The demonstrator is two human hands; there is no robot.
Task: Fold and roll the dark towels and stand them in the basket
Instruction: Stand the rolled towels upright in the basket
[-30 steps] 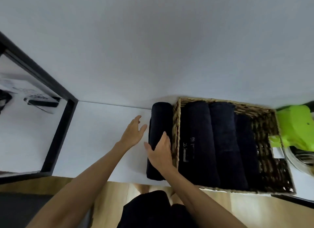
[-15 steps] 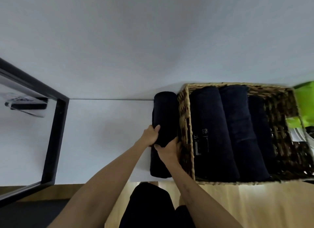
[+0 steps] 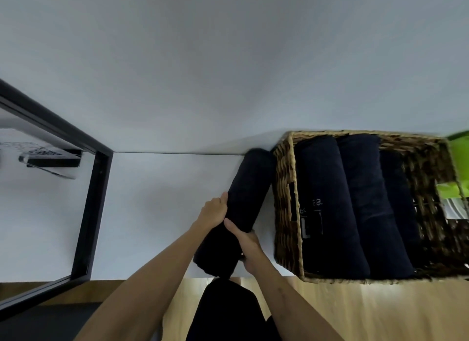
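Note:
A rolled dark towel (image 3: 250,183) lies on the white table (image 3: 157,201) just left of the woven basket (image 3: 284,201), tilted with its near end lifted toward me. My left hand (image 3: 213,211) grips its left side. My right hand (image 3: 247,246) clasps it from the right and underneath. Three rolled dark towels (image 3: 360,201) lie side by side in the basket, filling its left part; the leftmost one shows a label. The right part of the basket holds nothing.
A black-framed mirror (image 3: 86,208) leans at the left end of the table. A green object (image 3: 459,142) sits beyond the basket's right wall. The white wall rises behind the table. Wooden floor lies below the front edge.
Both hands closed around the loose roll. Its near end has swung left and up, away from the basket, so it now lies at an angle.

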